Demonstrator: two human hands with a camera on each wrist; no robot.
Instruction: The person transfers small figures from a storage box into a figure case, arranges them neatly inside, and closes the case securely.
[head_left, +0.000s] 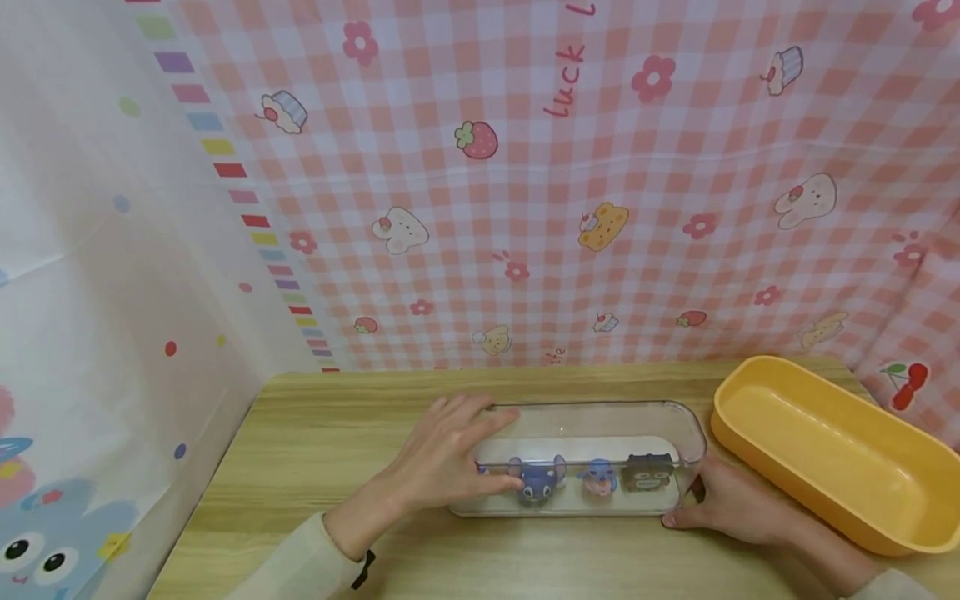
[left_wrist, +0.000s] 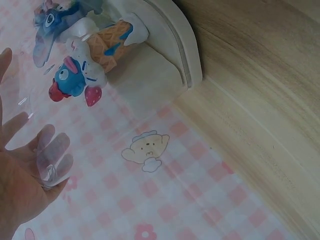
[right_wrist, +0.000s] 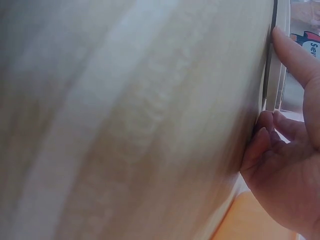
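Observation:
A long clear display box [head_left: 592,421] with a white base [head_left: 622,447] lies on the table. Inside stand a big-eared blue figurine [head_left: 538,483], a small blue-and-pink figurine [head_left: 598,481] and a dark brown figurine [head_left: 649,473]. My left hand [head_left: 442,458] grips the left end of the clear cover, thumb in front and fingers behind. In the left wrist view, an ice-cream-cone figurine [left_wrist: 107,47] shows near the base's rounded end. With thumb and curled fingers my right hand [head_left: 738,504] holds the right end, low at the base edge; in the right wrist view its fingertips are partly hidden.
A yellow rectangular tub [head_left: 817,454] sits at the right, close behind my right hand. The wooden table [head_left: 337,408] ends at a pink checked cloth [head_left: 525,183] at the back. At the left hangs a white patterned cloth [head_left: 172,250].

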